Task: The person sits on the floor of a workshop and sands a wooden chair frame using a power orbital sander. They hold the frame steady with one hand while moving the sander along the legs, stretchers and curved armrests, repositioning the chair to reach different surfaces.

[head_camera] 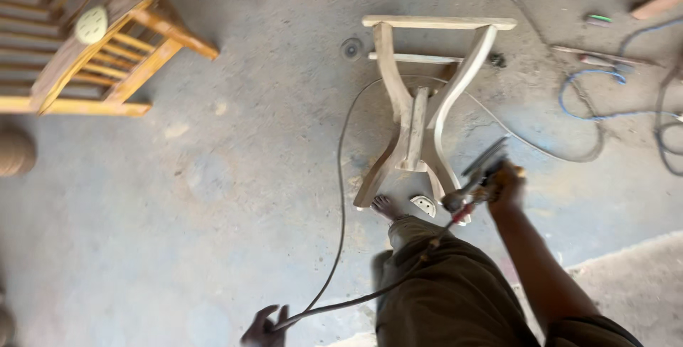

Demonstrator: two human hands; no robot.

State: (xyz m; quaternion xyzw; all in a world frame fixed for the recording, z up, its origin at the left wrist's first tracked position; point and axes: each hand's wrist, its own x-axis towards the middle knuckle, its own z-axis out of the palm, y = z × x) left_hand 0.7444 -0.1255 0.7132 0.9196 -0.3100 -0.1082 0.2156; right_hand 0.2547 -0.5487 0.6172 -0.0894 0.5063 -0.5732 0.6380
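My right hand (506, 185) is wrapped around a power tool (478, 180), probably a sander or grinder, though blur hides which. My fingers are clamped on its body, low on the right, just beside the near legs of the unfinished wooden stool frame (425, 98). The frame lies on its side on the concrete floor (213, 197), its long axis running near to far, with the flat top rail at the far end and the curved legs splaying toward me. It sits just far and left of the tool, so my right hand is much the nearer one.

My left hand (265, 326) is low at the near edge, well apart from the frame, its fingers loosely curled about the black power cord (340, 197), which loops up the floor past the frame's left side. My bare foot (388, 208) is planted by the frame's near left leg, close to a small pale disc (423, 204).
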